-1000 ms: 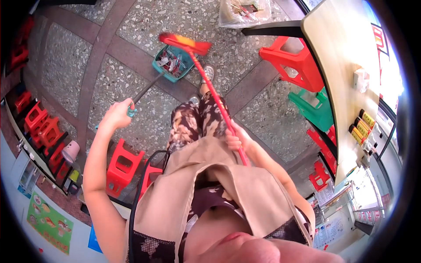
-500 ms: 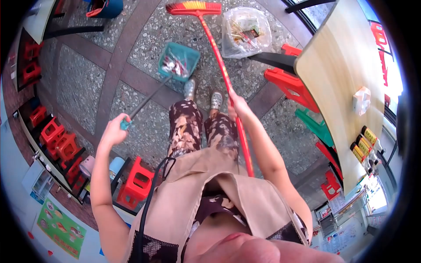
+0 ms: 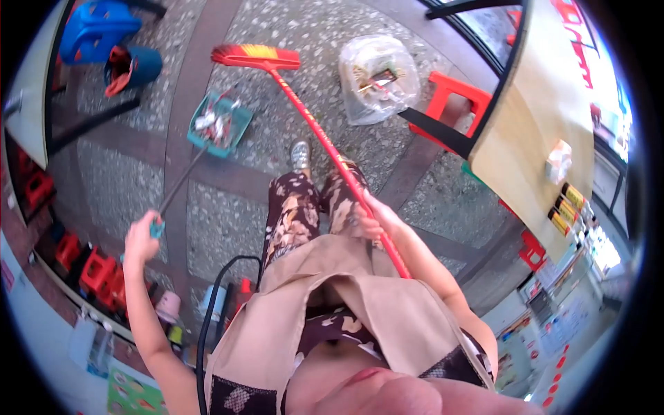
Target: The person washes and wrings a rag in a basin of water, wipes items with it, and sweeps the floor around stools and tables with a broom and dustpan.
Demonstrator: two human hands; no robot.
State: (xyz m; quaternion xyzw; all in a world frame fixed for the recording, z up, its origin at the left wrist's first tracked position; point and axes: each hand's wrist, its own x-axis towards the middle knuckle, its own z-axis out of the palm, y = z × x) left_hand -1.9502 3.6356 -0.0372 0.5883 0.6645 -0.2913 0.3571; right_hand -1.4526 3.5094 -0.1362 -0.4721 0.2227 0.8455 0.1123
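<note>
My left hand (image 3: 142,237) is closed on the end of the long handle of a teal dustpan (image 3: 239,128). Crumpled white and reddish litter (image 3: 213,129) lies in the pan, which is out to my front left at floor height. Wrapped round the red shaft of a broom (image 3: 315,128) are the fingers of my right hand (image 3: 375,216). The broom slants away from me, its red and yellow head (image 3: 256,57) beyond the dustpan. Whether the bristles touch the floor I cannot tell.
A clear plastic bag (image 3: 379,79) of rubbish stands ahead on the speckled floor. At the right are a wooden table (image 3: 529,124) and a red stool (image 3: 453,104). A dark bucket (image 3: 142,69) and a blue stool (image 3: 97,31) are at the far left.
In the view, the dustpan and my left hand have shifted left and down. The broom head has also moved left and down. One foot is now hidden behind my leg; both grips are unchanged.
</note>
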